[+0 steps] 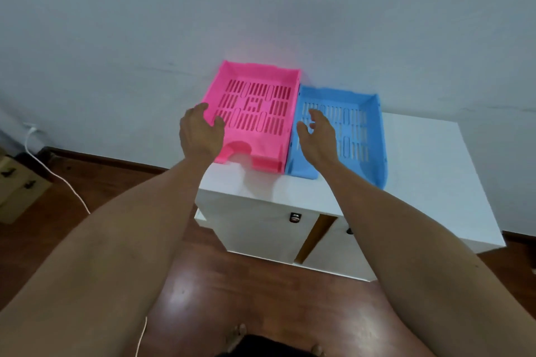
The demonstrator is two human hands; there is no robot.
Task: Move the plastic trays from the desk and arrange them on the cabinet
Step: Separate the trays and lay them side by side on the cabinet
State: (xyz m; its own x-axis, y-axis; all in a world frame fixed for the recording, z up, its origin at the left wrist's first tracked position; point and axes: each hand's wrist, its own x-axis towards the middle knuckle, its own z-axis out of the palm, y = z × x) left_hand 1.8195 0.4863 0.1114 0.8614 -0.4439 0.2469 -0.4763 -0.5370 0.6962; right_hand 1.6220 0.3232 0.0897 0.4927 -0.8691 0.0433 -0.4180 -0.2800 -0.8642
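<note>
A pink slotted plastic tray (255, 101) lies flat on the white cabinet (429, 171), at its left end against the wall. A blue slotted tray (356, 124) lies right beside it, their long sides touching. My left hand (200, 133) hovers at the pink tray's left front wall, fingers spread, thumb just over the rim, holding nothing. Above the blue tray's left part, my right hand (317, 133) is open with its fingers apart and nothing in it.
The cabinet's right half is bare white top. Its front has a door with a lock (295, 218) and a gap. A white cable (55, 171) runs across the dark wooden floor at left, near a cardboard box (17, 185). A grey wall stands behind.
</note>
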